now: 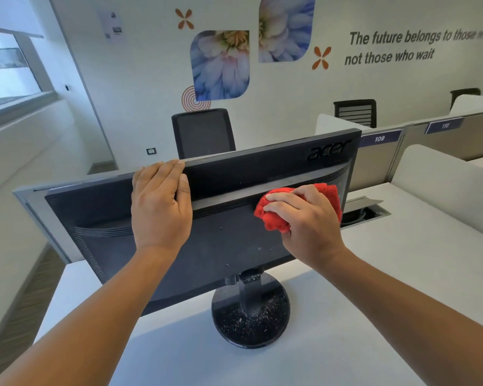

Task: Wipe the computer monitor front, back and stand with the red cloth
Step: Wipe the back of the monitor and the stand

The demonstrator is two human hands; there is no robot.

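Note:
A black monitor (226, 240) stands on the white desk with its back panel turned toward me. My left hand (161, 203) rests flat on the back near the top edge, its fingertips reaching over that edge. My right hand (304, 218) grips a bunched red cloth (273, 218) and presses it against the right half of the back panel. The round black stand (250, 321) below is speckled with pale dust. The screen side is hidden from me.
The white desk (402, 274) spreads to the right, with an open cable hatch (365, 211) just beyond the monitor. Grey dividers (379, 160) numbered 109 and 110 run behind. A black office chair (204, 133) stands past the monitor. Floor drops off at the left.

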